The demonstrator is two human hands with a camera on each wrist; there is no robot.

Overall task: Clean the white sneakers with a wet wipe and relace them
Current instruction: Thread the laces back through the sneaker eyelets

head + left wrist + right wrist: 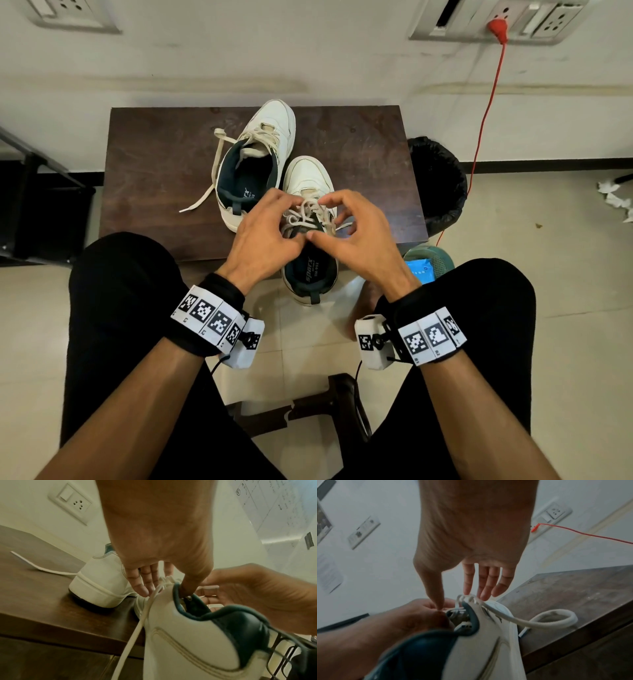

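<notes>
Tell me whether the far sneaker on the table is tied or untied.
Untied. The far sneaker has loose laces; one lace end trails flat across the wooden table, with no bow visible.
</notes>
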